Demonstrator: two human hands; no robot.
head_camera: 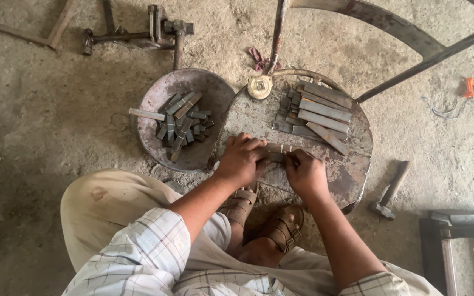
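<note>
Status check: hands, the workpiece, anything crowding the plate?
Left hand and right hand both pinch a short metal strip on the round steel plate. Stacked strips lie just beyond, apart.

A dusty grey concrete floor (39, 109) spreads in soft daylight. Rusty curved metal frame bars (390, 33) cross the upper right; a dark metal bench corner (456, 225) stands lower right.

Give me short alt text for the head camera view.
Both hands, left hand and right hand, grip a short metal strip on a rusty round plate. Longer metal bars lie stacked behind; a shallow pan holds cut pieces.
</note>
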